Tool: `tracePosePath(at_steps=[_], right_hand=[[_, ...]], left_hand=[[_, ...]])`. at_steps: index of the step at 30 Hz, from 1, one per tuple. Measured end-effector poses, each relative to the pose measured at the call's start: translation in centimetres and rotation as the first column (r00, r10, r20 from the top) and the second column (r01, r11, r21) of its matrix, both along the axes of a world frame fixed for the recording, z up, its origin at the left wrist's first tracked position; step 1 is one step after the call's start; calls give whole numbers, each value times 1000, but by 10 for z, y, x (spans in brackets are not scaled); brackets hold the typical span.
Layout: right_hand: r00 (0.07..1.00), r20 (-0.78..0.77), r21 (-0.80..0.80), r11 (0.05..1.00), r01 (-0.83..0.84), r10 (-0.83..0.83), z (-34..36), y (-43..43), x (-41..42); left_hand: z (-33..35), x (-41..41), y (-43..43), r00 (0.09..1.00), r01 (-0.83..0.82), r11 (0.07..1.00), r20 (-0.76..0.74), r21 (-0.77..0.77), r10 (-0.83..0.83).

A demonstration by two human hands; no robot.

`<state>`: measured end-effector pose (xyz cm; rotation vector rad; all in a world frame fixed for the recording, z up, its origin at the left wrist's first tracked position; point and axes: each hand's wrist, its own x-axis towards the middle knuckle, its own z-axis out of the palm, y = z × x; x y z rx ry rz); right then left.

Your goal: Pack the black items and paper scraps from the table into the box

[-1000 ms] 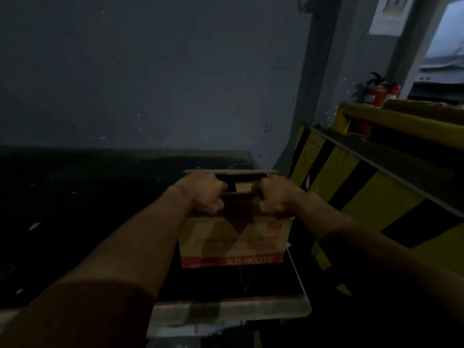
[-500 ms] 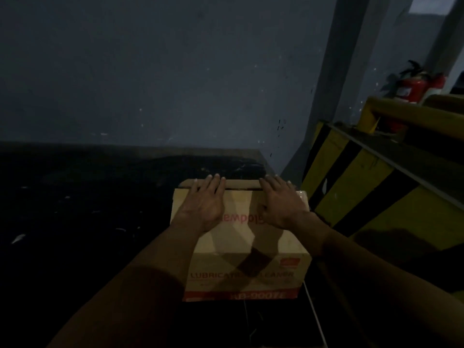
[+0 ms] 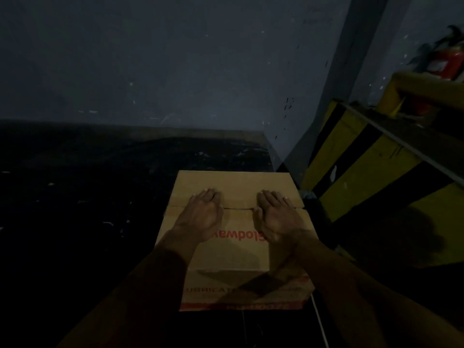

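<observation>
Dark table (image 3: 88, 222), grey wall (image 3: 175, 59), closed box (image 3: 236, 187)

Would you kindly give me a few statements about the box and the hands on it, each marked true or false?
1. The box is closed, with its top flaps folded down. True.
2. The left hand grips a flap edge with curled fingers. False: it lies flat on the box top, fingers straight.
3. The right hand lies flat across the seam between the flaps. True.
4. The fire extinguisher stands to the left of the box. False: it is at the upper right, beyond the yellow-and-black barrier.
5. The print on the box is blue. False: it is red.
</observation>
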<state>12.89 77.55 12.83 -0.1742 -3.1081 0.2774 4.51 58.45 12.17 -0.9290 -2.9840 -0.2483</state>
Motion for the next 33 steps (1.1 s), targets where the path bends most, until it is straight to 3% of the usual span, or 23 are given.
tracePosePath(at_steps=[7, 12, 24, 31, 33], right_hand=[[1000, 19, 15, 1000, 17, -17, -7, 1, -3], [990, 103, -21, 995, 100, -97, 1, -9, -2], [991, 87, -28, 994, 105, -102, 3, -37, 57], [986, 125, -5, 993, 115, -114, -3, -52, 104], [994, 73, -30, 996, 89, -86, -3, -58, 115]], left_hand=[[-11, -6, 8, 996, -86, 995, 22, 53, 85], [-9, -1, 13, 993, -115, 993, 29, -38, 116], [1, 66, -24, 994, -7, 1000, 111, -30, 11], [-10, 102, -52, 998, 53, 998, 28, 32, -54], [-10, 115, -57, 993, 113, 990, -33, 80, -110]])
